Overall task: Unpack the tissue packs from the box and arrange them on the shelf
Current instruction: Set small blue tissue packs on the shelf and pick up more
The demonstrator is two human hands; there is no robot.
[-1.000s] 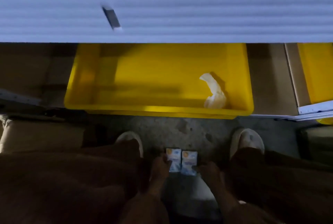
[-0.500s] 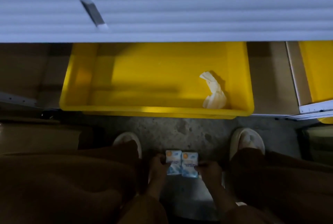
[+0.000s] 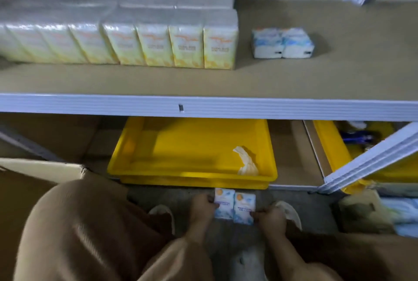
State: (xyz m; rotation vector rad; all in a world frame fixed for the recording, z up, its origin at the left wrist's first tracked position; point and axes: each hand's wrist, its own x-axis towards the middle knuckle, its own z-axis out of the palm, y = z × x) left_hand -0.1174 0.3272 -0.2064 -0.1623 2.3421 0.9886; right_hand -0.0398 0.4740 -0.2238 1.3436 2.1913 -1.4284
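Two small blue-and-white tissue packs [image 3: 235,206] stand side by side between my knees, low over the floor. My left hand [image 3: 202,207] grips the left pack's edge and my right hand [image 3: 270,218] grips the right one's. Up on the brown shelf [image 3: 316,77] lie two matching blue-and-white packs [image 3: 282,42], right of a long row of yellow tissue packs [image 3: 158,43] with more stacked behind. An open cardboard box [image 3: 34,174] shows at my left knee.
A white shelf beam [image 3: 203,106] runs across the view. Under it sits a yellow tray [image 3: 181,176] holding a crumpled white scrap [image 3: 247,161]. A second yellow bin [image 3: 330,145] and a slanted white rail [image 3: 371,158] are at right. My shoes rest on the concrete floor.
The view has tilted up, so the shelf top with its packs now shows. My hands have raised the two packs slightly toward the tray's front edge.
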